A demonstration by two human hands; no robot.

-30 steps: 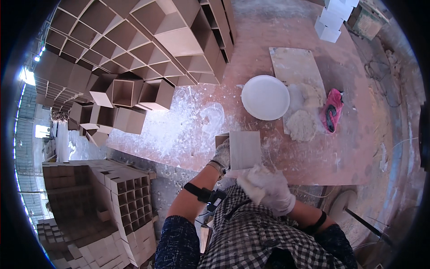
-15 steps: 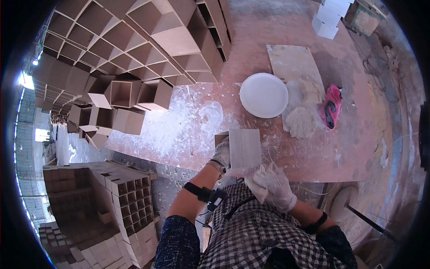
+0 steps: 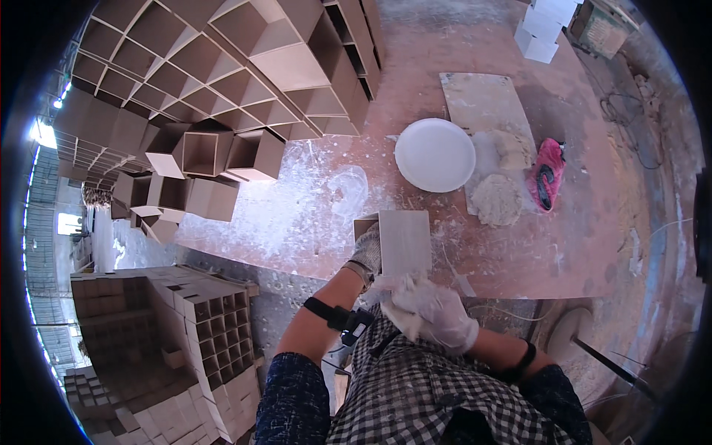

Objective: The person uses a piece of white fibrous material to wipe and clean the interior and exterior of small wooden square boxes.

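Note:
A small open box (image 3: 406, 242) with a pale, whitish top face is held just above the near edge of the worktable. My left hand (image 3: 366, 254), in a grey knit glove, grips it at its open left side; the fingertips are partly hidden by the box. Against the near side of the box is my right hand (image 3: 443, 313), in a thin, whitish translucent glove. Its fingers are closed round a crumpled off-white cloth (image 3: 404, 321), which hangs toward my checked apron (image 3: 415, 371).
On the reddish, white-smeared table (image 3: 519, 259) are a round white plate (image 3: 435, 156), a board (image 3: 486, 100), crumpled cloths (image 3: 497, 199) and a pink bag (image 3: 547, 174). Brown open boxes (image 3: 245, 59) are stacked far left, more (image 3: 219, 330) near left. White boxes (image 3: 540, 37) stand far right.
My right hand and the cloth have moved left along the near side of the box. My left hand and the box have barely moved.

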